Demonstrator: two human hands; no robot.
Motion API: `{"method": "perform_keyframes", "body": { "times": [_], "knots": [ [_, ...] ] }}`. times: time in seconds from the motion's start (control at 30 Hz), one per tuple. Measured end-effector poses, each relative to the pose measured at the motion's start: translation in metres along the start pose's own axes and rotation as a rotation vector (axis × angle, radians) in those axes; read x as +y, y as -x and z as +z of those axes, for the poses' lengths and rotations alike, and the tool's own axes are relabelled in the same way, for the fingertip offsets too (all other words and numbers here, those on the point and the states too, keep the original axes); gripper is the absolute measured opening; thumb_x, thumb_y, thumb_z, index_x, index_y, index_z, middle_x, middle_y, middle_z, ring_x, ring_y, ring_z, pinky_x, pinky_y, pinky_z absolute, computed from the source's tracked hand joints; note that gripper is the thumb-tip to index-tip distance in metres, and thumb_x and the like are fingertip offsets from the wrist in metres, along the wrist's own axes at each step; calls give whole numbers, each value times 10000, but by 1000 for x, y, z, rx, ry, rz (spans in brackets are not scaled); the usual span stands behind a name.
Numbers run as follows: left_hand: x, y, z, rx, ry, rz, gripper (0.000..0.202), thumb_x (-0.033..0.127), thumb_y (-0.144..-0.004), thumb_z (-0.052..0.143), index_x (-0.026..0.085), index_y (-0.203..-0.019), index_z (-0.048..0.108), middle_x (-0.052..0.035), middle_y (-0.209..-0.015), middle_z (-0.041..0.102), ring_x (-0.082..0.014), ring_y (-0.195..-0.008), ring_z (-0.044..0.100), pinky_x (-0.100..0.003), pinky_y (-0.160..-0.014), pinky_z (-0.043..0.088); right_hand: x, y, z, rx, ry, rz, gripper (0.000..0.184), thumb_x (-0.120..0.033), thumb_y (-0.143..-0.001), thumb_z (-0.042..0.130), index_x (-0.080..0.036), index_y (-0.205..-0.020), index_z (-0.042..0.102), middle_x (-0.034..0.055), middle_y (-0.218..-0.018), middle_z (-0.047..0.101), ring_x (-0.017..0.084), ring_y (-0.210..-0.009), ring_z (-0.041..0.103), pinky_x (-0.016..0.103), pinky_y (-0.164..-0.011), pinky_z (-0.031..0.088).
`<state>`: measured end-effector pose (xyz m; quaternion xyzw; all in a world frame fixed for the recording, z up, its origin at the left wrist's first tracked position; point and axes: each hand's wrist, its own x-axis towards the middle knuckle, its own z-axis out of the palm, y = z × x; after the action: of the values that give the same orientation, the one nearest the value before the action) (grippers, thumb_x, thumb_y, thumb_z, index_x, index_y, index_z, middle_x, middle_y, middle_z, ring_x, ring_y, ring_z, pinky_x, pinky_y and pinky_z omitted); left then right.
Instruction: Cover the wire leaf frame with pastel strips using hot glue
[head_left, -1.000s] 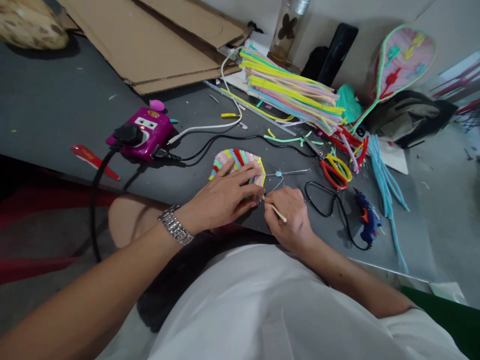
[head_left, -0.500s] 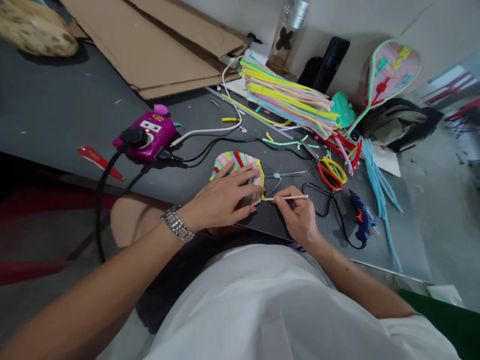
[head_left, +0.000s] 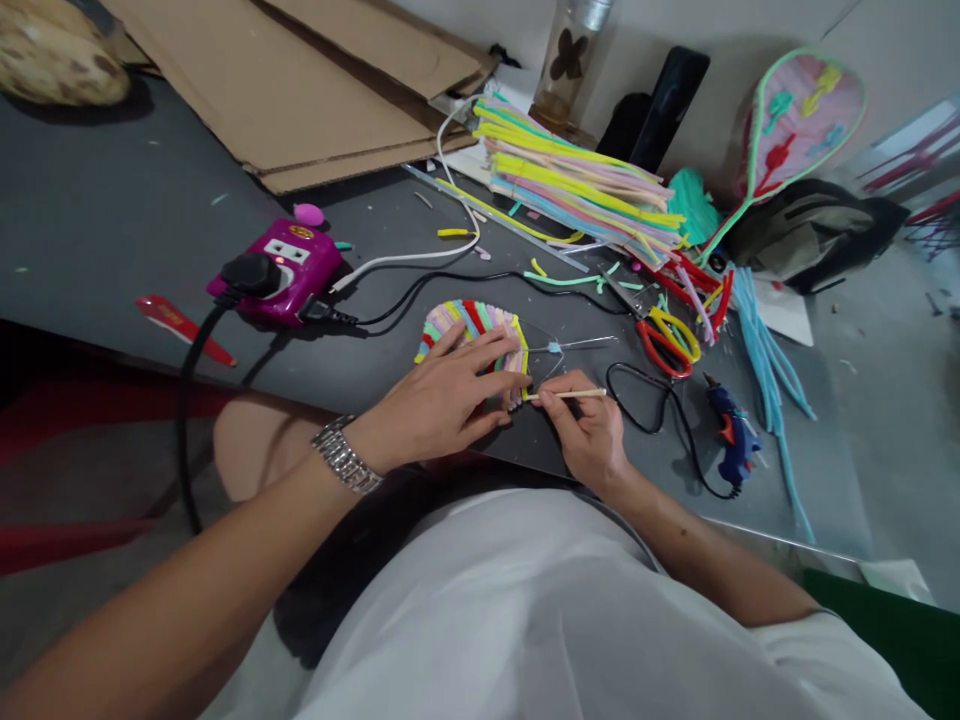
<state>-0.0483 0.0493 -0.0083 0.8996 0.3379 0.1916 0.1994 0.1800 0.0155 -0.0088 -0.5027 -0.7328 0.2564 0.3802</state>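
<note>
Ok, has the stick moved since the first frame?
Yes. The stick has swung: its free end is up and closer to the glue gun.

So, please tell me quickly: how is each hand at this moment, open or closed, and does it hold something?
Left hand: open, lying flat on the pipe cleaner shape.
Right hand: closed, holding a wooden stick.
</note>
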Motion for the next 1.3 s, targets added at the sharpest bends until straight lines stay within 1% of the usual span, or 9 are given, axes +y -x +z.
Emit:
{"method": "perform_keyframes", "body": {
  "times": [0.17,0.33,0.43,0.57,0.73,0.93,1.07,1.17,1.3],
  "knots": [
    [2,-1,-2,-7,17,-12,261,240,-959,615,238,-1211,680,-134,-1580,498,-341,-1533,374,-638,-1262,186,1,2,-1,12,2,-27,184,-257,-1015,564,-214,-869,666,21,-813,687,164,-758,650,313,-719,490],
    [1,-1,-2,-27,1,-32,288,282,-957,638,238,-1240,658,-138,-1599,472,-338,-1537,364,-634,-1261,185,-1,4,-1,101,94,-139,150,-219,-1017,534,-225,-899,627,31,-830,682,181,-779,637,346,-737,486],
    [1,-3,0,-15,3,-37,297,303,-952,645,242,-1242,654,-136,-1578,489,-340,-1525,378,-641,-1256,185,-2,-1,0,62,162,-237,142,-196,-1017,518,-229,-912,607,37,-830,687,188,-776,627,361,-751,481],
    [3,-6,0,14,15,-42,253,284,-929,650,233,-1176,672,-139,-1531,518,-355,-1496,410,-647,-1241,203,-1,-8,0,1,259,-325,139,-192,-1022,504,-224,-918,590,48,-828,695,196,-777,610,372,-761,456],
    [5,-7,0,28,37,-44,232,242,-908,649,215,-1138,674,-147,-1513,525,-364,-1493,407,-640,-1242,198,-1,-14,-1,-85,328,-333,175,-214,-1032,470,-231,-900,583,48,-812,692,206,-769,589,378,-752,417],
    [5,-5,2,47,19,-48,256,290,-936,623,209,-1174,670,-158,-1511,532,-365,-1477,429,-637,-1241,206,-8,-18,-4,-184,403,-356,197,-228,-1022,467,-244,-855,571,48,-812,687,217,-767,572,389,-743,371],
    [5,-5,4,60,43,-55,272,277,-926,630,197,-1183,670,-165,-1519,527,-371,-1477,427,-635,-1244,203,-10,-20,-2,-203,459,-375,219,-219,-1007,482,-239,-798,546,47,-750,648,219,-724,537,382,-707,340],
    [5,-6,3,52,46,-53,257,263,-912,637,204,-1158,673,-156,-1510,533,-368,-1473,428,-639,-1242,206,-7,-22,-1,-163,388,-315,237,-232,-1015,476,-238,-790,548,47,-740,644,214,-718,552,376,-715,375],
    [6,-7,1,43,23,-49,206,256,-911,632,208,-1107,673,-153,-1504,532,-361,-1464,435,-648,-1233,221,-1,-26,-1,-109,113,-39,256,-291,-1025,500,-229,-789,577,31,-763,662,173,-697,603,326,-698,447]
  ]
}}
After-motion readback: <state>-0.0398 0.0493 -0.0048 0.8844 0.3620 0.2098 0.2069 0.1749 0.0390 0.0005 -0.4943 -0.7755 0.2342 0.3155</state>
